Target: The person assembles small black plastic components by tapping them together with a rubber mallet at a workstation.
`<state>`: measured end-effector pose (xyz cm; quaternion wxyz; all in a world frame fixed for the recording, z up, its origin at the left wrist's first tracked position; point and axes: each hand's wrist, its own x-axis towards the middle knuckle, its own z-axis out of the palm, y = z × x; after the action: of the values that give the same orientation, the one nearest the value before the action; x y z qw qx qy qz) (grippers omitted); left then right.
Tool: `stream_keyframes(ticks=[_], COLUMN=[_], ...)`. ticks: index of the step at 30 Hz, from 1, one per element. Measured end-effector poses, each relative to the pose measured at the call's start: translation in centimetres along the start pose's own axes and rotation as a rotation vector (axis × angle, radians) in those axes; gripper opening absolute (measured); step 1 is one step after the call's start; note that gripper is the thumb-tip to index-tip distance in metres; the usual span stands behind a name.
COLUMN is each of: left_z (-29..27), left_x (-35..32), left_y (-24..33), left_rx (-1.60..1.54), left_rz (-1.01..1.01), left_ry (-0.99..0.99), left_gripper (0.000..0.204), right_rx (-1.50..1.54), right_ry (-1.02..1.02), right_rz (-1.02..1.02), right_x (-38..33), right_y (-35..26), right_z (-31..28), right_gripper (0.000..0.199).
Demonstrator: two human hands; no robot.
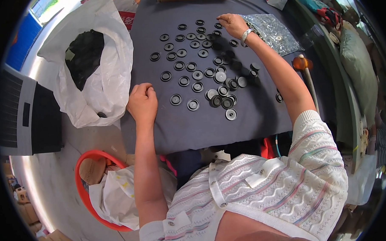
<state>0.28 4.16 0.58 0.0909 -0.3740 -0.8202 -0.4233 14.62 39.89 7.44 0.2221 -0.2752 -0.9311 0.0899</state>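
Dark table [252, 118], black ring [218, 25] at right fingers [224, 21].

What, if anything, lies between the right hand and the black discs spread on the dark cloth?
Nothing visible does. The right hand rests at the far edge of the spread, its fingers right beside the nearest black discs on the dark cloth. The left hand sits closed at the cloth's left edge, apart from them.

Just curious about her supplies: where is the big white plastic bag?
In the head view, the white plastic bag lies left of the dark cloth, beside her closed left hand.
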Motion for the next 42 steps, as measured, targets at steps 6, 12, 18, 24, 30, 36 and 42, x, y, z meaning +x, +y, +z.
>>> stream_keyframes(ticks=[6, 12, 18, 24, 30, 36, 42], left_z=[0.2, 0.1, 0.4, 0.1, 0.1, 0.3, 0.2], left_x=[0.1, -0.2, 0.2, 0.0, 0.0, 0.0, -0.2], left_y=[0.3, 0.1, 0.7, 0.0, -0.2, 0.0, -0.3], left_rx=[-0.024, -0.028, -0.052, -0.033, -0.008, -0.009, -0.010], left_rz=[0.030, 0.014, 0.032, 0.038, 0.035, 0.043, 0.052], left_ry=[0.005, 0.004, 0.010, 0.024, 0.017, 0.021, 0.019], left_gripper=[0.009, 0.009, 0.009, 0.009, 0.010, 0.010, 0.010], right_rx=[-0.020, -0.200, -0.238, -0.008, -0.066, 0.066, 0.727], right_ry=[-0.001, -0.216, -0.323, -0.122, -0.379, -0.331, -0.309], right_rz=[-0.101, -0.065, -0.010, -0.056, -0.164, -0.116, 0.127], right_x=[-2.2, -0.3, 1.6, -0.9, -6.2, -6.7, -9.0], right_y=[0.7, -2.0, -1.3, -1.3, -1.9, -0.7, -1.4], right_z=[0.8, 5.4, 8.0, 2.3, -0.1, 1.1, -1.6], right_gripper=[0.037, 0.056, 0.072, 0.036, 0.026, 0.019, 0.012])
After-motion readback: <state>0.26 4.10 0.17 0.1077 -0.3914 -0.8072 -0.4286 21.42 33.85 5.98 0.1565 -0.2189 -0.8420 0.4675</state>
